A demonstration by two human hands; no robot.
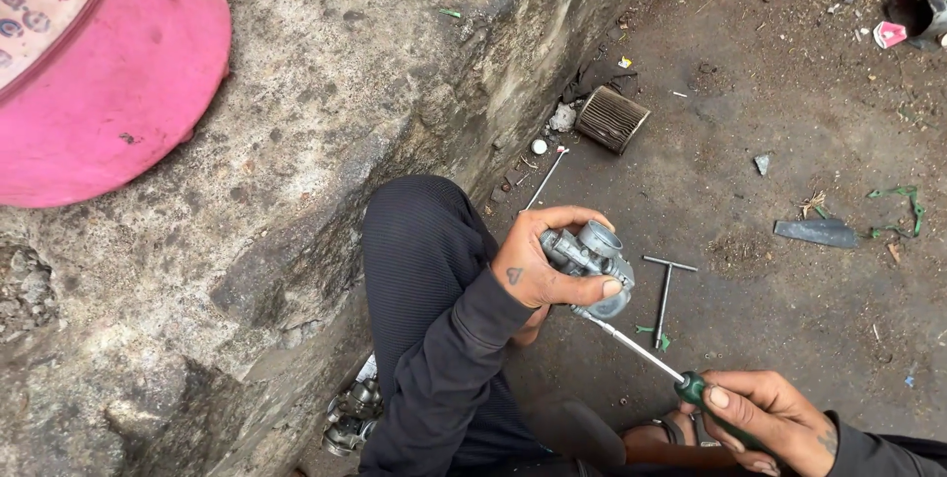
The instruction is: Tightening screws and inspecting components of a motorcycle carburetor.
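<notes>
Pink tub (99, 73) noted far left, resting on rough concrete ledge (326, 142). Loose metal parts (350, 418) found low against ledge foot. Left hand (538, 265) held above dark-trousered knee (424, 240), fingers (592, 290) wrapped closed around grey metal carburettor (592, 255), gripped firm, apparently to steady it against tool pressure. Green-handled screwdriver (651, 359) set with tip against carburettor's underside, shaft angled down to right hand (764, 418), fingers closed about handle, placed low for turning. T-handle wrench (666, 290) lying on dirt ground (789, 319) just beyond, within reach. Ribbed air filter (612, 119) near ledge, well apart. Dark flat piece (816, 232) and green strap (903, 206) further right.
</notes>
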